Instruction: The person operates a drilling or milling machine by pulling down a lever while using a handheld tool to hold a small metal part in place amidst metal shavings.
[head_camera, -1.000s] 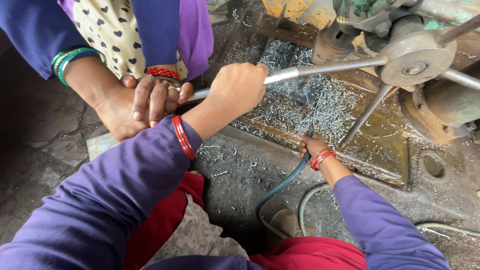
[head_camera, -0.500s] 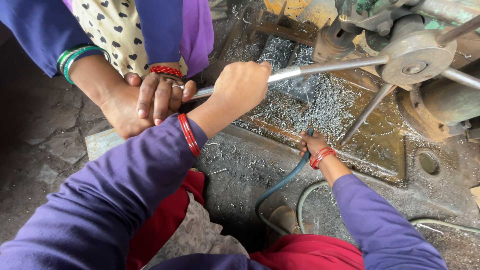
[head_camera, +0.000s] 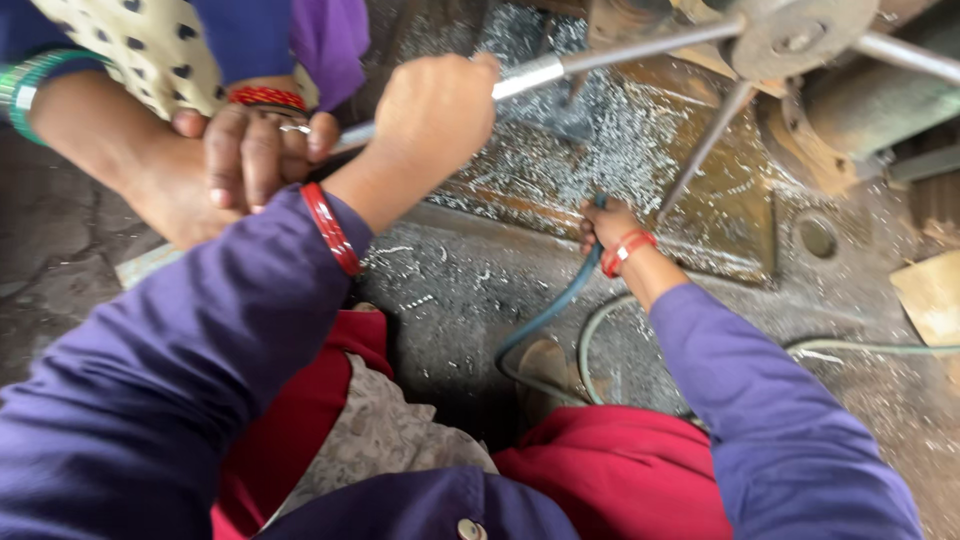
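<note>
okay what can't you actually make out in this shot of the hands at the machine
Head view only:
- Bar: the stretch inside the left hand is covered; its near end vanishes behind a co-worker's hand.
- Right hand: fingers curl round the green hose, so the hose tip is hidden.
- Machine hub: cut off by the top edge.
- Metal shavings: too small and blurred to tell apart.

Left hand (head_camera: 435, 105) is gripping a metal rod (head_camera: 620, 52) running rightward to the machine hub (head_camera: 790, 35). A co-worker's hand (head_camera: 250, 150) is lying just left of it on the same rod. Right hand (head_camera: 607, 222) is holding a hose (head_camera: 545, 315) below, over the shavings-strewn plate (head_camera: 720, 200).
</note>
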